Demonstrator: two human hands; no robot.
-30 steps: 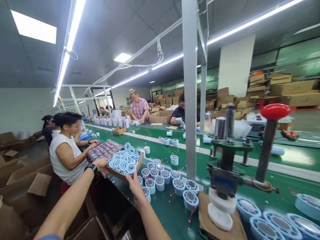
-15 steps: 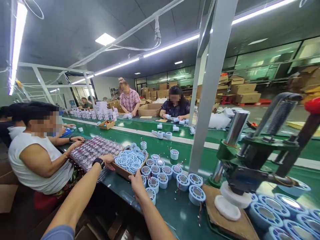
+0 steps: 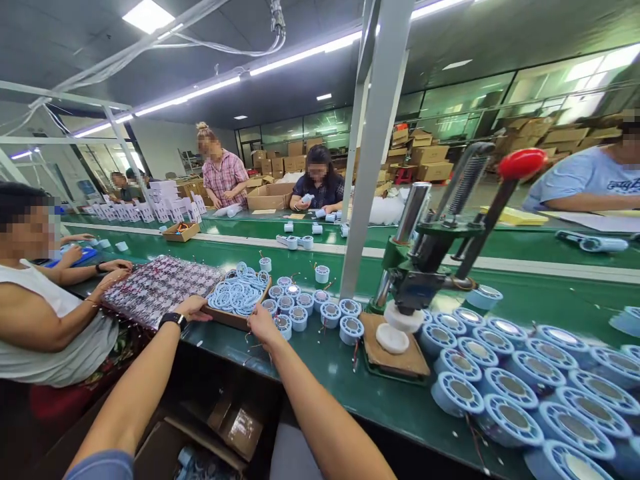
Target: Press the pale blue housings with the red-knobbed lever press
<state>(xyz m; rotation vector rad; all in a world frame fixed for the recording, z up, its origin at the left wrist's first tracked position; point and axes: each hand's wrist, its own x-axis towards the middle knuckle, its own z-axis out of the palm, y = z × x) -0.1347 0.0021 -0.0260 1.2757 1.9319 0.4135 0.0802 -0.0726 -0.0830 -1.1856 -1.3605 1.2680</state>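
Note:
A shallow cardboard box (image 3: 227, 319) heaped with light-blue plastic rings (image 3: 240, 288) sits on the green bench in front of me. My left hand (image 3: 194, 309) grips its left side, with a dark watch on the wrist. At the near right corner my right hand (image 3: 262, 323) is closed on the box edge; some of its fingers are hidden. Just right of the box stand several round light-blue housings (image 3: 299, 317) with grey centres and thin wires. A sheet of packed small parts in clear wrap (image 3: 163, 287) lies beside my left hand.
A hand press (image 3: 415, 280) with a red-knobbed lever stands on the right, white round pads under its ram. Many more blue housings (image 3: 510, 383) crowd the bench beyond it. A metal post (image 3: 367, 153) rises behind. A co-worker (image 3: 45, 313) sits close on my left; others work across the line.
My view has swung to the right, bringing more housings and another person into sight. Both hands stay on the box. A co-worker opposite now holds up a light-blue part.

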